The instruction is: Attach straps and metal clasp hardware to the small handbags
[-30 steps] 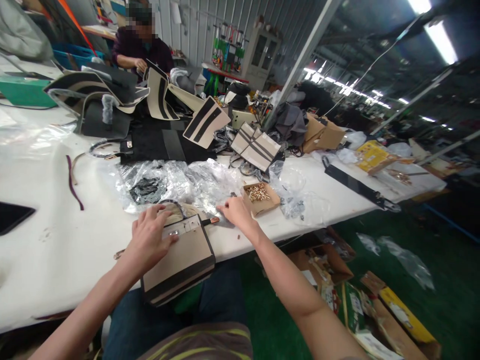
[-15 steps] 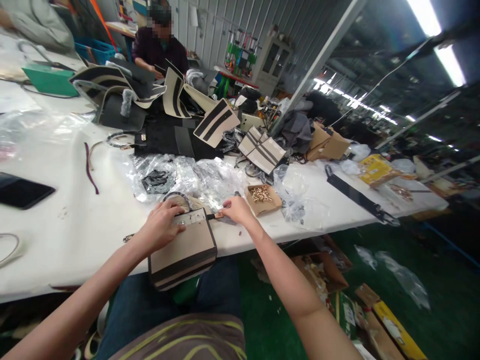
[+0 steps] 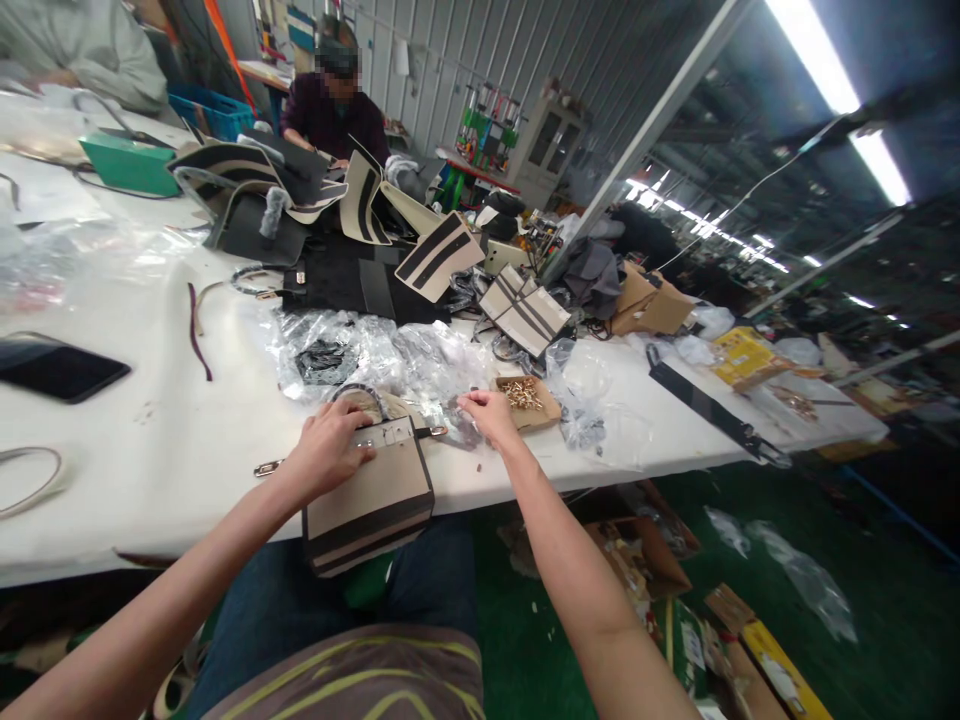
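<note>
A beige handbag (image 3: 375, 490) with dark stripes and edging lies partly on the table's front edge, over the lap. My left hand (image 3: 335, 443) holds it near the top, fingers curled over its upper part; some fingertips are hidden. From the bag's right side sticks out a dark tab with a metal buckle (image 3: 435, 431). My right hand (image 3: 486, 412) is apart from that tab, its fingertips pinched together over clear plastic wrapping (image 3: 420, 355). What they hold, if anything, is too small to make out. Just right of this hand stands a small cardboard box (image 3: 546, 415) of gold-coloured metal pieces.
Bag panels (image 3: 442, 255) and black parts are heaped across the table. A phone (image 3: 64, 367) lies at left, a black strap (image 3: 705, 405) at right. Behind the heap sits a person (image 3: 337, 115); another person's sleeve (image 3: 97, 50) shows top left. Open boxes (image 3: 645, 555) stand on the floor.
My right hand has left the buckle tab and moved slightly up and right, towards the small box. My left hand stays on the handbag. The view has shifted a little.
</note>
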A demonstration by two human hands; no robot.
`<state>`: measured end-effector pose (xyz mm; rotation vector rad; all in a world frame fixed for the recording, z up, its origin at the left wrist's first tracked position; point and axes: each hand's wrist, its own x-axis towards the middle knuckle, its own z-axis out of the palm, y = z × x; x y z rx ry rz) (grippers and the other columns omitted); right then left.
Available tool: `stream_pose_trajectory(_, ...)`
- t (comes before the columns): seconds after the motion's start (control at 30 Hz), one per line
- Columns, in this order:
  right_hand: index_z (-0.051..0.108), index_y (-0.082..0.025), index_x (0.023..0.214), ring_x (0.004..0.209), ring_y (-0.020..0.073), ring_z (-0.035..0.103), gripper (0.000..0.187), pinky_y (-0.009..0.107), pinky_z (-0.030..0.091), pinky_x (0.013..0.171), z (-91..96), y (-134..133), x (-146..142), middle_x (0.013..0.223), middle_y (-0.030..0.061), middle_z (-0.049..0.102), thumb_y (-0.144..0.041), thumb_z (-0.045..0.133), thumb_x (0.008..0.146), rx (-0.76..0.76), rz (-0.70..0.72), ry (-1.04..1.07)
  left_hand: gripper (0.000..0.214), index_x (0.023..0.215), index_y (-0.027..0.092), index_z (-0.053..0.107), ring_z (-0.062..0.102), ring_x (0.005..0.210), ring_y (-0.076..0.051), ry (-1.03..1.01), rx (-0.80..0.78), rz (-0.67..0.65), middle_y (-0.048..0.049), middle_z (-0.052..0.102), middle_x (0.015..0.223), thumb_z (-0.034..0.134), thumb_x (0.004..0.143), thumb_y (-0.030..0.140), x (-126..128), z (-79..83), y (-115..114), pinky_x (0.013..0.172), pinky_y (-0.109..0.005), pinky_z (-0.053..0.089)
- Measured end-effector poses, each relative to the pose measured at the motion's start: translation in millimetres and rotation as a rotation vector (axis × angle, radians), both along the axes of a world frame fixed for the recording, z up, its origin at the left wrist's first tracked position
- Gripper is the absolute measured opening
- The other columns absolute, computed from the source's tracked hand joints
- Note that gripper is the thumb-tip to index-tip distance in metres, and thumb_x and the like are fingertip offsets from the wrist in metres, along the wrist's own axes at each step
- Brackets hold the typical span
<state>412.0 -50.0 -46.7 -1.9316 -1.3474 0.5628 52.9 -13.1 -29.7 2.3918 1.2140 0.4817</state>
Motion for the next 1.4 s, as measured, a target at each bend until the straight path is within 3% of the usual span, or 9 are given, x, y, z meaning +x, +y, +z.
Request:
stream_pose_trajectory(0.17,0.090,-0.018,0.102,0.088,0.0243,0.076,0.041,0.031,0.057,0.083,1.1,-4,3,0.095,0.0063,0.087,-0.053,0.073,0.090,0.119,-0.051,0.019,0.039,0.124,0.027,0.082,0.059,0.139,-0.045,-0.087,0.064,0.023,-0.0147,0.064,0.151,0.080,0.087,0.043,0,-3.3,0,0.117,-0.066,0.051)
stream_pose_trajectory(0.43,0.090,-0.017,0.106,0.098,0.0275,0.079,0.044,0.034,0.059,0.094,5.0,-9,2,0.105,0.0082,0.088,-0.055,0.077,0.088,0.197,-0.070,0.053,0.031,0.117,0.021,0.083,0.057,0.144,-0.043,-0.204,0.145,-0.043,-0.0188,0.060,0.155,0.074,0.092,0.038,-4,-1.4,1,0.125,-0.061,0.048)
stream_pose_trajectory(0.6,0.088,-0.016,0.106,0.087,0.0234,0.074,0.047,0.030,0.058,0.079,5.5,-9,0,0.095,0.0077,0.086,-0.057,0.073,0.090,0.187,-0.071,0.074,0.030,0.121,0.025,0.084,0.050,0.151,-0.045,-0.173,0.206,-0.011,-0.0162,0.056,0.163,0.071,0.097,0.038,-9,-1.5,-2,0.126,-0.068,0.044)
stream_pose_trajectory(0.8,0.079,-0.014,0.106,0.062,0.0153,0.059,0.053,0.026,0.050,0.057,10.1,-6,-6,0.095,0.0098,0.083,-0.063,0.064,0.094,0.161,-0.074,0.145,0.030,0.120,0.025,0.084,0.042,0.155,-0.050,-0.162,0.223,0.093,-0.0173,0.046,0.170,0.074,0.096,0.041,-14,3.6,-10,0.125,-0.070,0.045)
stream_pose_trajectory(0.97,0.076,-0.018,0.107,0.066,0.0149,0.062,0.048,0.025,0.052,0.059,28.0,-13,-19,0.095,0.0071,0.079,-0.063,0.066,0.092,0.138,0.029,0.207,0.043,0.127,0.025,0.083,0.053,0.145,-0.048,-0.149,0.168,0.189,-0.0191,0.056,0.156,0.073,0.092,0.048,-21,1.2,-5,0.125,-0.063,0.048)
stream_pose_trajectory(1.13,0.075,-0.020,0.101,0.058,0.0132,0.058,0.034,0.025,0.047,0.056,49.0,-22,-38,0.077,-0.0002,0.071,-0.053,0.067,0.095,0.074,0.207,0.240,0.062,0.137,0.017,0.080,0.068,0.122,-0.041,-0.122,-0.008,0.160,-0.0195,0.068,0.134,0.070,0.089,0.055,-26,-8.6,3,0.116,-0.055,0.056)
stream_pose_trajectory(1.23,0.075,-0.020,0.103,0.058,0.0135,0.058,0.028,0.024,0.047,0.054,50.6,-18,-39,0.076,-0.0014,0.069,-0.044,0.067,0.092,0.061,0.177,0.229,0.060,0.130,0.015,0.083,0.069,0.120,-0.041,-0.157,0.011,0.174,-0.0203,0.068,0.130,0.068,0.090,0.057,-26,-12.4,2,0.114,-0.054,0.056)
stream_pose_trajectory(1.4,0.076,-0.018,0.107,0.068,0.0162,0.063,0.032,0.024,0.050,0.053,38.2,-9,-25,0.086,0.0031,0.074,-0.040,0.065,0.087,0.051,0.077,0.225,0.056,0.124,0.018,0.086,0.070,0.117,-0.040,-0.189,0.029,0.185,-0.0186,0.070,0.123,0.069,0.089,0.059,-27,-18.3,1,0.111,-0.053,0.058)
